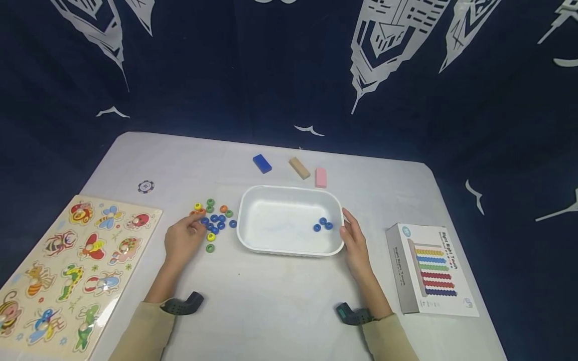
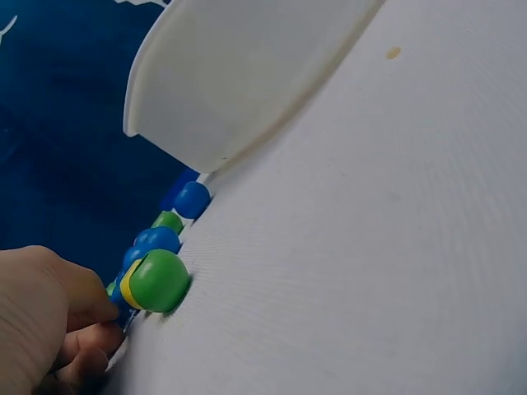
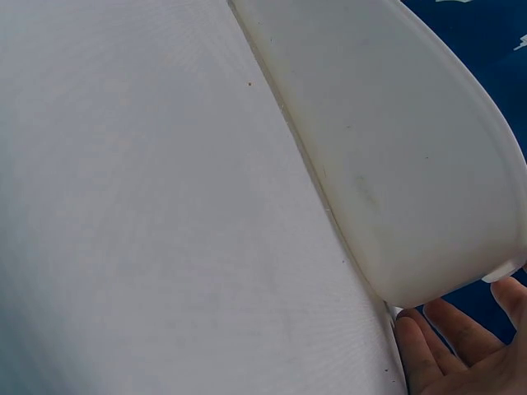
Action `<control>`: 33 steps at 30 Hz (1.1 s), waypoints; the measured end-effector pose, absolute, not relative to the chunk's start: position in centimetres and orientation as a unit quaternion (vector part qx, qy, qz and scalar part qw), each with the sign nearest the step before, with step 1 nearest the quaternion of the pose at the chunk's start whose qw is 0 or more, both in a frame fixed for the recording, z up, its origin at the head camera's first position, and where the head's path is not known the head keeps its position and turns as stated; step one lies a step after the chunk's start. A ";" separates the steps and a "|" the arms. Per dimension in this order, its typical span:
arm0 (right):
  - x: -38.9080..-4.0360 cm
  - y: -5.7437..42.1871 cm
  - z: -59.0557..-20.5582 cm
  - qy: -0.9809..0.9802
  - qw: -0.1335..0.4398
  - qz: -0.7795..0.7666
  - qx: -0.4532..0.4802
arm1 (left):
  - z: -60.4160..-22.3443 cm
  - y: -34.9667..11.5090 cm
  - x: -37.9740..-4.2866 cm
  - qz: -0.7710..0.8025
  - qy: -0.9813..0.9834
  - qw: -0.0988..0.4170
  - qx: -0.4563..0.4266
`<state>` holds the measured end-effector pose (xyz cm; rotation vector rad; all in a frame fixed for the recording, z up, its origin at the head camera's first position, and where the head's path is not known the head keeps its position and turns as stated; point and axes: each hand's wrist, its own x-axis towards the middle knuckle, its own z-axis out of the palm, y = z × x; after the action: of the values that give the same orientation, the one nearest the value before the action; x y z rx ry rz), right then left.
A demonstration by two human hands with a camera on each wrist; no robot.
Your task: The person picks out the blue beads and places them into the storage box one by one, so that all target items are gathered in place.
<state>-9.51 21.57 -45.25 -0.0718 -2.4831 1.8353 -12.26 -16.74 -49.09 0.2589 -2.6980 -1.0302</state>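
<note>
- From my remote station I see a white tray (image 1: 280, 245) mid-bench; a few blue beads (image 1: 317, 227) lie inside, near its right end; more beads (image 1: 229, 213), blue, green, yellow and orange, are clustered on the bench (image 1: 271, 301) just left of the tray.
- The left hand (image 1: 183, 238) curls its fingertips at a blue bead on the cluster's near-left side; I cannot tell whether the pinch has closed.
- The right hand (image 1: 356, 245) rests loosely extended against the tray's right end, grasping nothing that I can see.
- I judge the beads light, hard and smooth, unlikely to break but quick to roll; I would take one by opposite sides, thumb against index, without squeezing its neighbours away.
- The tray looks like thin, stiff plastic, light enough to slide if nudged; I would hold it by its rim.
</note>
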 end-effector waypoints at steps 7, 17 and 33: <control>-9.5 21.6 -45.3 -0.804 0.026 0.594 -0.023 | -48.5 -16.5 -12.3 -0.349 -0.920 0.166 0.071; -10.4 22.5 -47.7 -0.796 0.031 0.604 -0.017 | -40.7 -9.5 -13.2 -0.406 -0.893 0.177 -0.081; -10.5 22.6 -48.1 -0.805 0.038 0.592 -0.017 | -44.2 4.4 -19.2 -0.336 -0.915 -0.099 -0.200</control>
<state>-10.51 22.64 -48.06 -0.0528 -2.4693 1.8173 -19.19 4.37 -44.18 -0.6715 -3.0710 -1.1263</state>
